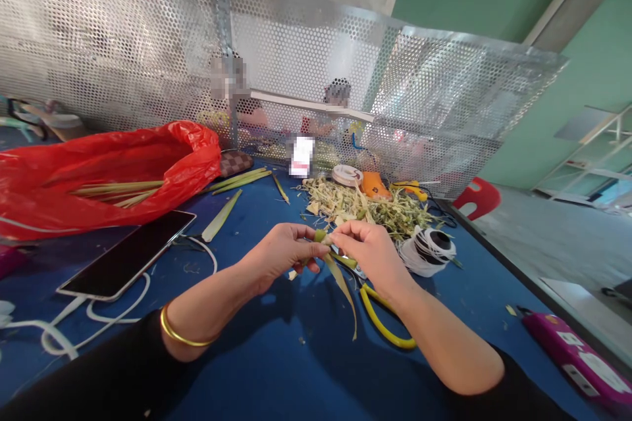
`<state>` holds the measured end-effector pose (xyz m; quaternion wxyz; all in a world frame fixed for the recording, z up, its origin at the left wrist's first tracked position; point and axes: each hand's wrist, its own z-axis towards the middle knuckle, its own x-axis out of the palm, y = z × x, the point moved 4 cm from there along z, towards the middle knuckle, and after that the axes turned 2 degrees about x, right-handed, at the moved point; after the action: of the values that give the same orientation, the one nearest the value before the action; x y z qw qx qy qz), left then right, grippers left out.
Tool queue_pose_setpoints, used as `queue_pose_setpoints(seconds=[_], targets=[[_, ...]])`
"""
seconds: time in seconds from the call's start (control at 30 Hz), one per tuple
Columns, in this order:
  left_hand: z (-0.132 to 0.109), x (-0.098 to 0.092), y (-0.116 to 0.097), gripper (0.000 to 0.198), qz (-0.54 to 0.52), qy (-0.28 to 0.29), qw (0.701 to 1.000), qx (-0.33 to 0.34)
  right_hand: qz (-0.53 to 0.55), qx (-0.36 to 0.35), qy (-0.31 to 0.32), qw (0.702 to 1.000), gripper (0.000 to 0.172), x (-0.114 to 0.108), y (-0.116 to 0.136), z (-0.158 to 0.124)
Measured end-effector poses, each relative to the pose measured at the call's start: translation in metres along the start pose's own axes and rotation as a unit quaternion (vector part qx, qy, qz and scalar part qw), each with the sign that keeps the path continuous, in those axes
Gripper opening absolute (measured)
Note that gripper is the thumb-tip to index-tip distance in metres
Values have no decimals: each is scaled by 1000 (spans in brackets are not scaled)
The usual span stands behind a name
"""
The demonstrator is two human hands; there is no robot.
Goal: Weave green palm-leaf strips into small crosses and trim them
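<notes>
Both hands meet over the blue table point(296, 368), pinching a folded green palm-leaf strip point(320, 235). My left hand point(284, 256) grips its left side with closed fingers. My right hand point(368, 253) pinches the right side. Loose ends of the leaf point(345, 289) trail down toward me. Yellow-handled scissors point(382, 322) lie on the table under my right wrist. A gold bangle point(180, 335) circles my left wrist.
A red plastic bag point(99, 177) holding leaf strips lies at the left, a phone point(128, 253) on a white cable in front of it. Leaf scraps point(365, 207), a tape roll point(346, 175) and a wire spool point(429, 247) sit beyond. A pink case point(577, 355) lies right. Perforated metal screen point(296, 59) behind, people beyond it.
</notes>
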<state>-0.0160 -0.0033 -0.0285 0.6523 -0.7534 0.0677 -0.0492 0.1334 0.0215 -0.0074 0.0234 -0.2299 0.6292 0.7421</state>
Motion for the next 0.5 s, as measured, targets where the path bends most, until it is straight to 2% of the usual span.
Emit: queue_pose_setpoints(seconds=[0.23, 0.37, 0.5], targets=[[-1, 3, -1, 29, 8, -1, 1000, -3, -5, -13, -33, 999, 18, 3, -3, 0], [-1, 4, -1, 27, 10, -1, 1000, -1, 44, 11, -62, 997, 18, 6, -6, -1], [-1, 4, -1, 28, 12, -4, 1000, 0, 81, 22, -61, 995, 17, 10, -5, -2]])
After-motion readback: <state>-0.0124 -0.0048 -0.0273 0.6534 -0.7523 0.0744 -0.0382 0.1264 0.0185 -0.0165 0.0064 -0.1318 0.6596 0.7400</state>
